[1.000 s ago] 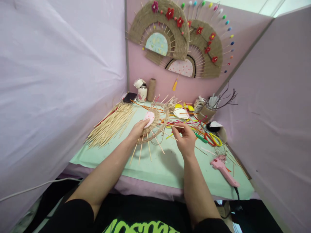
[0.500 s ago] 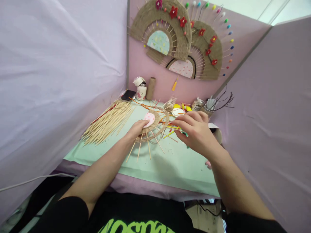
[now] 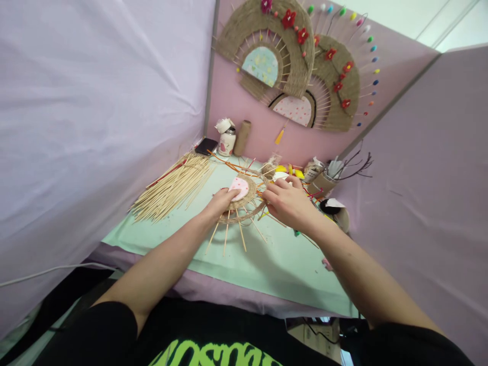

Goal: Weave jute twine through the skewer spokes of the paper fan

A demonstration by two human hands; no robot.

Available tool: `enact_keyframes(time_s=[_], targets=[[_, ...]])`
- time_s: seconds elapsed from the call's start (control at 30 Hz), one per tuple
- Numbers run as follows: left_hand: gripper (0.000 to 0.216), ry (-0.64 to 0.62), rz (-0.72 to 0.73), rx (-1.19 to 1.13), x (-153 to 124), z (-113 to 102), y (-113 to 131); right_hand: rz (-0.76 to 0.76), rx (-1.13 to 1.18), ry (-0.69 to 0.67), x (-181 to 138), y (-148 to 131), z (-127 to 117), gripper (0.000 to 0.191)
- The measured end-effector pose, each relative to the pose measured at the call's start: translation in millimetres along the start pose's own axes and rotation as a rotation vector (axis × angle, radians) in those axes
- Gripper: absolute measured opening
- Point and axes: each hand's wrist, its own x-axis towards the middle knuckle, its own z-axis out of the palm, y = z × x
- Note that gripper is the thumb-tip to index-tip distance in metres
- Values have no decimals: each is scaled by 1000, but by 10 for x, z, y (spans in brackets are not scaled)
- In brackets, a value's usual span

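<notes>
1. On the left of the bench [image 3: 221, 267], a bundle of sticks [image 3: 171, 190] lies slanting, untouched.
2. The left hand [image 3: 221, 201] has its grip clamped on a small fan [image 3: 251, 191], thumb on the dotted pink patch [image 3: 242, 184], fingers hidden beneath. For clean work, I'd hold firm here at the hub, turning the frame when the reach gets awkward.
3. The small fan appears to be held above the bench, between the hands. Its straight edge faces left; the curve points right, with spokes [image 3: 242, 236] splaying right and toward the wearer. Its long axis follows the straight edge, running away from the wearer.
4. At the right of the outer cord ring [image 3: 238, 219], the right hand [image 3: 285, 201] has its fingertips bunched; I cannot tell whether they pinch cord or spoke. Even tension and evenly spaced spokes would serve best.
</notes>
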Motion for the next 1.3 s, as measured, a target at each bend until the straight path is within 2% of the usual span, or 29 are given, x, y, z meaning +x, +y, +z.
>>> enact_keyframes(time_s=[0.17, 0.7, 1.07, 1.3], targets=[[32, -20, 5, -26, 46, 0, -47, -19, 25, 13, -5, 1, 44, 10], [24, -35, -2, -39, -68, 9, 50, -16, 61, 77, -20, 5, 127, 15], [24, 1, -13, -16, -82, 11, 67, -4, 70, 105, -38, -2, 171, 14], [31, -1, 13, 19, -5, -12, 3, 20, 61, 91, -53, 1, 165, 12]])
